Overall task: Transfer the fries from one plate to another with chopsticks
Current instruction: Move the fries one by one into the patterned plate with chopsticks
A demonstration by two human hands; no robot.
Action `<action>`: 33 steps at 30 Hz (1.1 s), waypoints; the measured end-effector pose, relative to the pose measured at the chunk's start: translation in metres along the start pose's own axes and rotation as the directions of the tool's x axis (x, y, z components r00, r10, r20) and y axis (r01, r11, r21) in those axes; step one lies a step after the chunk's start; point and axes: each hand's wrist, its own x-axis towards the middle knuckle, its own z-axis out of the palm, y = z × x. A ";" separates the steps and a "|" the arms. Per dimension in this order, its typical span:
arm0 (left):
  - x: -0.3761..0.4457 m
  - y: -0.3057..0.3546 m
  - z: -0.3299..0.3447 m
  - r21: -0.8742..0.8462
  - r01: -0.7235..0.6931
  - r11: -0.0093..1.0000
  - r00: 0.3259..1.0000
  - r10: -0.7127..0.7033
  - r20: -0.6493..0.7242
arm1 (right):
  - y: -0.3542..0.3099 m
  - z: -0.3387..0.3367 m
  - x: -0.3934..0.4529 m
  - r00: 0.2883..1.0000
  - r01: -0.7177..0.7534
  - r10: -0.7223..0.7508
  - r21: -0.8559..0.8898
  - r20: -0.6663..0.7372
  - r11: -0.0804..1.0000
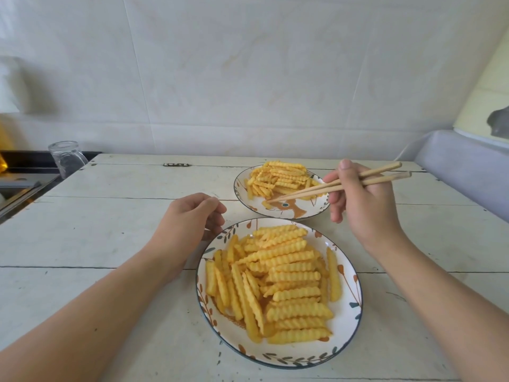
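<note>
With your right hand point(363, 205) gripping the chopsticks point(338, 186), tips at a fry point(266, 204) on the far plate point(303, 213), pinch it mid-length while your loosely curled, empty left hand point(190, 219) steadies the near plate point(349, 274).

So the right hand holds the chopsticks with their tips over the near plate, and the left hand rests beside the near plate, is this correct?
Not quite. In the head view the right hand holds the chopsticks with their tips over the far plate, by a small crinkle-cut fry, not over the near plate. The left hand does rest beside the near plate.
</note>
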 end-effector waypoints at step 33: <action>0.000 0.000 0.001 0.004 -0.003 1.000 1.000 0.003 -0.009 | -0.029 -0.003 0.005 0.998 -0.041 0.057 0.380 -0.031 0.924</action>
